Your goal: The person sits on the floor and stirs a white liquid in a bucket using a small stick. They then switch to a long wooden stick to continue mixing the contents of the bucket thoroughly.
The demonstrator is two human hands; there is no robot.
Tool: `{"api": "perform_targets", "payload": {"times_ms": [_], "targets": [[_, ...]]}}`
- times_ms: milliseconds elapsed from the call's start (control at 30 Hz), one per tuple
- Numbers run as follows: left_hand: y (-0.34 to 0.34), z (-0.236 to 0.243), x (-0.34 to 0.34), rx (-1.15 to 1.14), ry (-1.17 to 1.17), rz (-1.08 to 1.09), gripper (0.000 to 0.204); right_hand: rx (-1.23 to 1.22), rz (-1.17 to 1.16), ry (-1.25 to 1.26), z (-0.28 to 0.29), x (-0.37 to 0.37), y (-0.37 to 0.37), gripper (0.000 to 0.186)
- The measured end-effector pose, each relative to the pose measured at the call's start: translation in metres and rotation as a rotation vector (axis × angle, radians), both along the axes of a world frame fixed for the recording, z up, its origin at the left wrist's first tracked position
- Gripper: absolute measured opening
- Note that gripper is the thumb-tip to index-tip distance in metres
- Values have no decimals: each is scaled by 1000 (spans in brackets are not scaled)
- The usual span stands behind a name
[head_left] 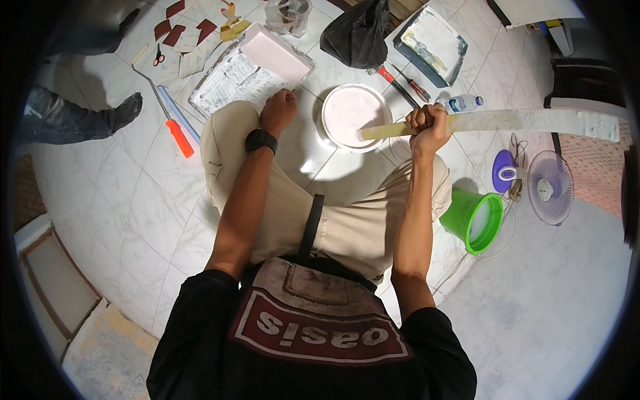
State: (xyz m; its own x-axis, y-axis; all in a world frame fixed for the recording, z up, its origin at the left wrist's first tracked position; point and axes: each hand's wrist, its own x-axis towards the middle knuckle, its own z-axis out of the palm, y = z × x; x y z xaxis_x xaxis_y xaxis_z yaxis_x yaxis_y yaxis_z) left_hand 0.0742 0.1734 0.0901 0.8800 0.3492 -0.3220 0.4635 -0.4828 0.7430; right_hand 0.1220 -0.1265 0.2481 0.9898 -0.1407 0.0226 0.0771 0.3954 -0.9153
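My right hand [429, 128] is closed around a long, flat, pale stick [527, 121]. The stick's yellowish end reaches over the white bucket [325, 115] and meets the pale pink paint [353, 110] inside it; its other end stretches far out to the right. Beside my left knee, my left hand [279, 112] is curled into a loose fist with nothing visible in it. It is close to the near right edge of a paint tray [233, 80], which is smeared white and has pink paint in its deeper end.
Beyond the bucket are a black plastic bag [357, 37], a second paint tray [430, 47], a red-handled tool [393, 80] and a water bottle [462, 103]. Right: a green bucket [460, 217] and purple fan [551, 187]. Left: a red-handled roller frame [179, 138], scissors [159, 56] and another person's foot [127, 112].
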Motion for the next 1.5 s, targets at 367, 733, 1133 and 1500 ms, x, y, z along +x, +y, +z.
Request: {"api": "perform_targets", "payload": {"times_ms": [367, 733, 1133, 1500], "targets": [[-2, 0, -1, 24, 3, 6, 31, -68, -26, -219, 36, 15, 31, 30], [-2, 3, -2, 54, -21, 4, 33, 93, -53, 64, -12, -4, 12, 29], [-2, -10, 1, 36, -30, 8, 34, -19, -47, -156, 43, 10, 20, 33], [-4, -6, -1, 59, -58, -7, 32, -230, 76, -125, -10, 11, 33, 24]]}}
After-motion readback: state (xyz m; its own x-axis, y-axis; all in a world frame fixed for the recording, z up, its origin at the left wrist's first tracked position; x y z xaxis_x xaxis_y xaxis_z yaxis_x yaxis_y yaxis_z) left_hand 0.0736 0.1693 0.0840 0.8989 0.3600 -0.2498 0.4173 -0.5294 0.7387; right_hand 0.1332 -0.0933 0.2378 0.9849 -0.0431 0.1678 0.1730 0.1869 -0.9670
